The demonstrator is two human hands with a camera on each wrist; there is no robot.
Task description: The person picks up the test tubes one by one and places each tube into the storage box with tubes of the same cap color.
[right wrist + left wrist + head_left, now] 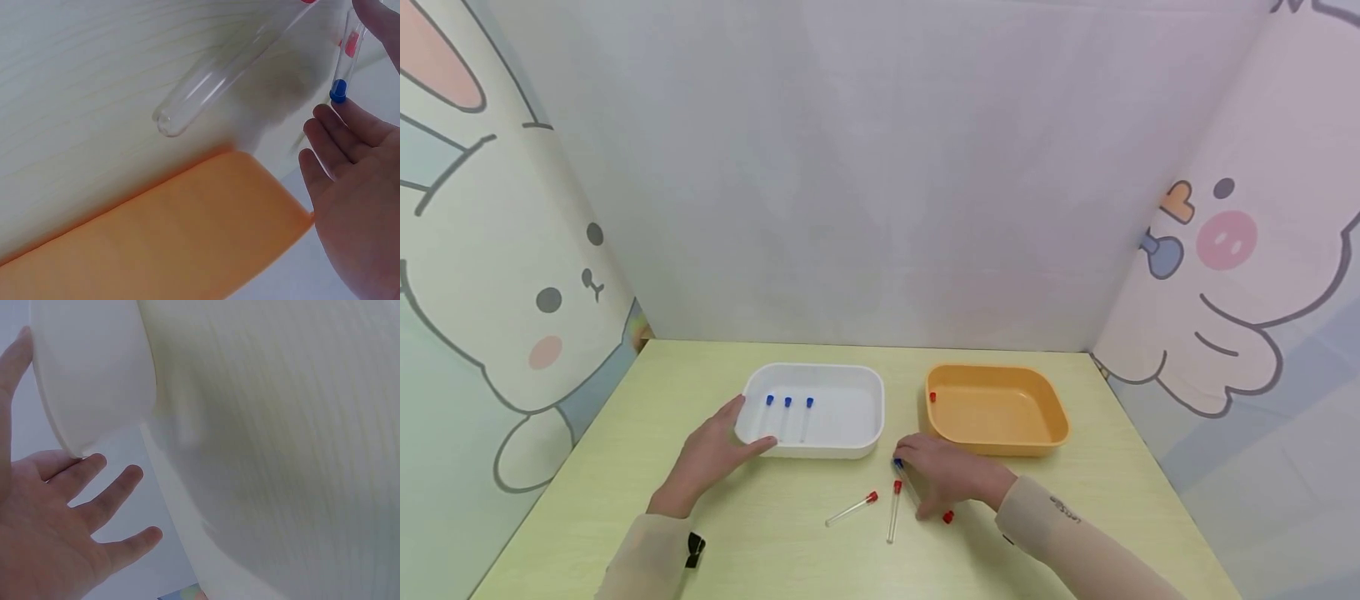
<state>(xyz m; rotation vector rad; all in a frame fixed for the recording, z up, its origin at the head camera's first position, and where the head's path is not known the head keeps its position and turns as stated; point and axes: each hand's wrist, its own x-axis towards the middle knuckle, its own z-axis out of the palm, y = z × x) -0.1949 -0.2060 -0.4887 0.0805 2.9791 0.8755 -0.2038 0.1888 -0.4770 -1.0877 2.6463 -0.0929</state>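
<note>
My right hand (943,471) pinches a blue-capped test tube (338,90) lengthwise, index finger at the cap and thumb toward the other end. Right by that hand lies a red-capped test tube (219,75), partly hidden under it in the head view. My left hand (711,454) rests at the near left corner of a white tray (846,452), thumb along the front and fingers spread by the left side. In the left wrist view a fingertip touches the tray's rim (81,455). Inside that tray several blue-capped tubes (787,403) lie side by side.
To the right stands an orange tray (1000,448) with a red cap (932,397) showing at its left wall. Two more red-capped tubes, one slanted (850,509) and one nearly straight (893,515), lie on the table between my hands. A pale curtain (865,183) closes off the back.
</note>
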